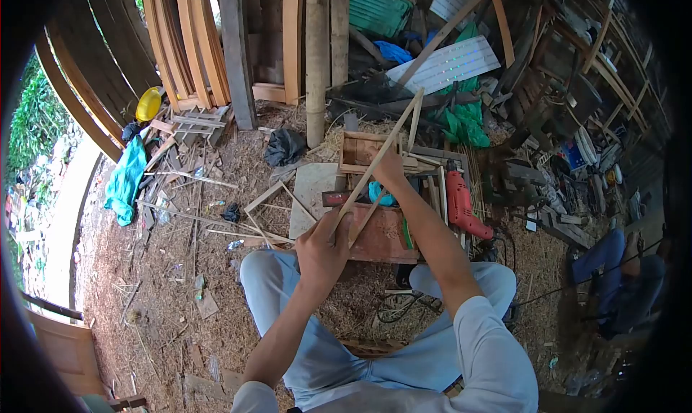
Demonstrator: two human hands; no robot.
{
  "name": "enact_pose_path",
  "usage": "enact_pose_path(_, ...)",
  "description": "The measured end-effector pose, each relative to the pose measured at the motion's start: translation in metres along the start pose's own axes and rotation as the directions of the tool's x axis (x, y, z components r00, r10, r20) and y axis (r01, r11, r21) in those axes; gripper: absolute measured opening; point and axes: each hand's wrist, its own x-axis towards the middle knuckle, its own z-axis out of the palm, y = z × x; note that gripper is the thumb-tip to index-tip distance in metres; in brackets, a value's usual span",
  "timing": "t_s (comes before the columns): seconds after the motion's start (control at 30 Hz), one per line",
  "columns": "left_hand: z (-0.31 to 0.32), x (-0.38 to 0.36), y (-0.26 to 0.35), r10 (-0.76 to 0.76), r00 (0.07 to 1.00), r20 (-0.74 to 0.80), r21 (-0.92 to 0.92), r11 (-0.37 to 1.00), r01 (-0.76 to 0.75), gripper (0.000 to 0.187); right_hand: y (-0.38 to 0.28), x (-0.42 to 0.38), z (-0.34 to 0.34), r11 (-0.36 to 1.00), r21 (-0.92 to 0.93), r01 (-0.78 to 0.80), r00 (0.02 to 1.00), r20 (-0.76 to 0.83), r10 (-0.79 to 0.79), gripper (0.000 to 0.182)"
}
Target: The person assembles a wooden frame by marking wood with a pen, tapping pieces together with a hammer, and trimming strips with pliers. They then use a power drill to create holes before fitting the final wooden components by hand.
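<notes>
My left hand is closed around a long thin wooden strip, which slants up and away to the right. A second, shorter strip also runs from beside that hand. My right hand reaches into a small wooden box, behind the long strip; its fingertips are partly hidden, so whether it holds anything cannot be made out. Below the box stands a low reddish-brown wooden bench between my knees. A blue piece of plastic lies between box and bench.
A red power drill lies right of the bench, its cord trailing off. Loose strips and a pale board lie to the left. A bamboo post rises behind. A person's leg shows at the right.
</notes>
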Motion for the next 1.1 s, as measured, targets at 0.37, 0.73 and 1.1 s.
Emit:
enact_pose_path(0.37, 0.0, 0.001, 0.0, -0.012, 1.0, 0.026, 0.034, 0.999, 0.011, 0.009, -0.027, -0.074, -0.063, 0.963, 0.178, -0.204, 0.969, -0.1, 0.224, 0.011)
enact_pose_path(0.73, 0.005, 0.002, 0.0, 0.021, 0.999, 0.046, 0.071, 0.997, -0.024, 0.011, 0.005, -0.191, -0.084, 0.952, 0.171, -0.253, 0.915, -0.278, 0.293, 0.028)
enact_pose_path(1.1, -0.009, 0.015, -0.001, 0.063, 0.996, 0.069, 0.005, 0.998, -0.063, 0.011, 0.168, -0.216, -0.096, 0.973, -0.121, -0.196, 0.915, 0.334, 0.226, 0.098)
